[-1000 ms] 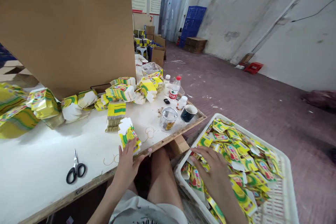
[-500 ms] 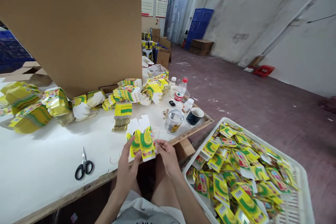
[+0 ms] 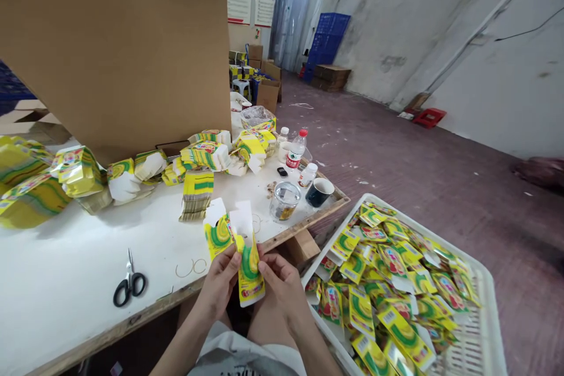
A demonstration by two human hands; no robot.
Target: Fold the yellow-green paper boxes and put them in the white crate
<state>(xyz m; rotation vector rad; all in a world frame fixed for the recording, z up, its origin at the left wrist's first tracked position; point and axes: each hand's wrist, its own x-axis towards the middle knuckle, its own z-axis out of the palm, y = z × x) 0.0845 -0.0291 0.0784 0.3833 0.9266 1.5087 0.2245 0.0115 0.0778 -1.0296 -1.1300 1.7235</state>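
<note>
My left hand (image 3: 221,282) is closed on a yellow-green printed carton (image 3: 250,273) with white flaps standing up at its top. Fingers of my right hand (image 3: 282,277) pinch the carton's right edge, and its sides bulge slightly apart. A second carton (image 3: 217,236), seemingly flat, sticks out behind my left fingers. Both are held just over the table's front edge. Beyond them stands a banded-looking stack of flat cartons (image 3: 197,194). Several similar cartons fill the white plastic crate (image 3: 496,305) at my right.
Black-handled scissors (image 3: 129,283) and loose rubber bands (image 3: 190,268) lie on the white table (image 3: 57,282). A clear jar (image 3: 285,200), dark mug (image 3: 319,191) and water bottle (image 3: 296,150) stand near its right corner. A large cardboard sheet (image 3: 123,59) rises behind more carton bundles (image 3: 81,170).
The front carton has come away from the one behind, moved lower and right, and turned narrower. My right hand now grips its edge. The view has shifted slightly.
</note>
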